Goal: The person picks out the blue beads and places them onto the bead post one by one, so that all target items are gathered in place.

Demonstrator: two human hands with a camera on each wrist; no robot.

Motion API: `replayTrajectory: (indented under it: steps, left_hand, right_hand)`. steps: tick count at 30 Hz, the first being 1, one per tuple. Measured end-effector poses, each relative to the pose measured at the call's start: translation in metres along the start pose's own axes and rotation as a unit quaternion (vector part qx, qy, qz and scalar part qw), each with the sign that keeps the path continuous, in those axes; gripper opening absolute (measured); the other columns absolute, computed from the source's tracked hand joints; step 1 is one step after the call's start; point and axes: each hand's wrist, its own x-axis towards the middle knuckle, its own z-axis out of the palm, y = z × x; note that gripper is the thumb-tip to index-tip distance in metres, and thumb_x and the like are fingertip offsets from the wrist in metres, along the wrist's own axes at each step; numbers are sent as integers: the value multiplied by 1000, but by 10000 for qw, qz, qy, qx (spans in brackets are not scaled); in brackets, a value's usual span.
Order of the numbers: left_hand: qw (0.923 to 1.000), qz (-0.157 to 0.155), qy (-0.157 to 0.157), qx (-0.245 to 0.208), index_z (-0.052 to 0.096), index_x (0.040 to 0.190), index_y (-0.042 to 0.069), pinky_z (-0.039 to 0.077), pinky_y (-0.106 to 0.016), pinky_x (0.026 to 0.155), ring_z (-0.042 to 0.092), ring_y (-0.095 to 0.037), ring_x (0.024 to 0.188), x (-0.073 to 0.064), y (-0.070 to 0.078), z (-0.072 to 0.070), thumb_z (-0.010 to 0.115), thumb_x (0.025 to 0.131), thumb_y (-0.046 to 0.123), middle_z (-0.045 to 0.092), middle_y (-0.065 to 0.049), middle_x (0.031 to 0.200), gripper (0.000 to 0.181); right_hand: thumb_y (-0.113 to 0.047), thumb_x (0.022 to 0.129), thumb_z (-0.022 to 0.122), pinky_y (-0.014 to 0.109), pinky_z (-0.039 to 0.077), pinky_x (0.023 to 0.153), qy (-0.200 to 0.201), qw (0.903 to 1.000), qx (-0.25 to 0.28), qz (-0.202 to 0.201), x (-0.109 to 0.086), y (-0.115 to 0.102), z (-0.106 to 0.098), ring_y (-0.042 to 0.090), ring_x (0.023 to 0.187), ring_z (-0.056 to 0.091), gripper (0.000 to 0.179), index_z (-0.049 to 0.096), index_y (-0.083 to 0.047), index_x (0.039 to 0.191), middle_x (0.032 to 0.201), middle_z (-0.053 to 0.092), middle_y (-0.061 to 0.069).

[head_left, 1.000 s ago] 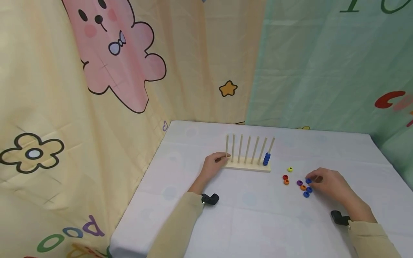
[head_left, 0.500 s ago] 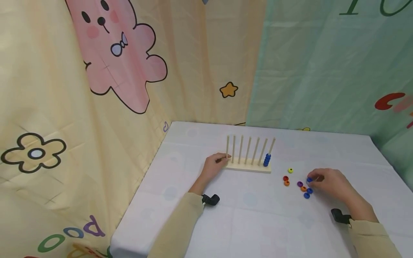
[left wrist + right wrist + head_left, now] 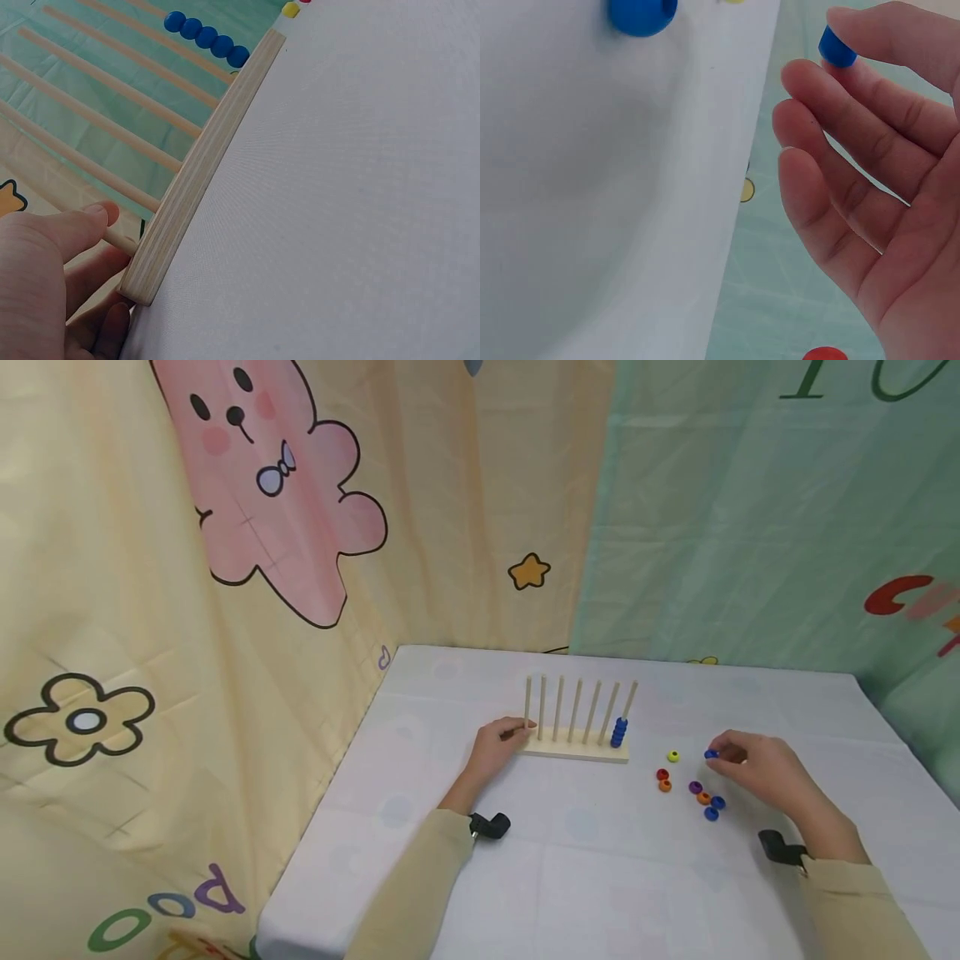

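The right hand (image 3: 765,770) pinches a blue bead (image 3: 711,754); from there the wooden rack (image 3: 573,750) lies at nine o'clock, running nine to three, pegs (image 3: 575,710) upright. The left hand (image 3: 495,749) grips its farther end.

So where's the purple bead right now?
In the head view, the purple bead lies right of centre on the white cloth, just up-left of an orange bead.

Blue beads (image 3: 618,733), cream peg rack (image 3: 573,750), white tablecloth (image 3: 585,885), flower-printed pale-yellow curtain (image 3: 435,527)
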Motion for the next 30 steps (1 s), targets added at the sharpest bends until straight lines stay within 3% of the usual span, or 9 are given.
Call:
replayTrajectory:
  steps: [17,30]
  left_hand:
    - [9999,125,41,39,76,117,14,51,-31,93,63,-14,109,0,-5,0,67,99,23,71,1,118,21]
    - [10000,-7,9,-72,76,116,12,50,-30,93,63,-13,110,0,-1,1,67,99,17,72,3,117,20]
  right_hand:
    - [-24,89,79,41,52,67,801,9958,108,-438,5,-43,-16,27,85,64,22,68,-9,101,87,70,3]
    - [-20,88,80,44,54,68,1218,9908,230,-552,10,-67,-20,26,83,64,22,66,-9,101,85,69,4]
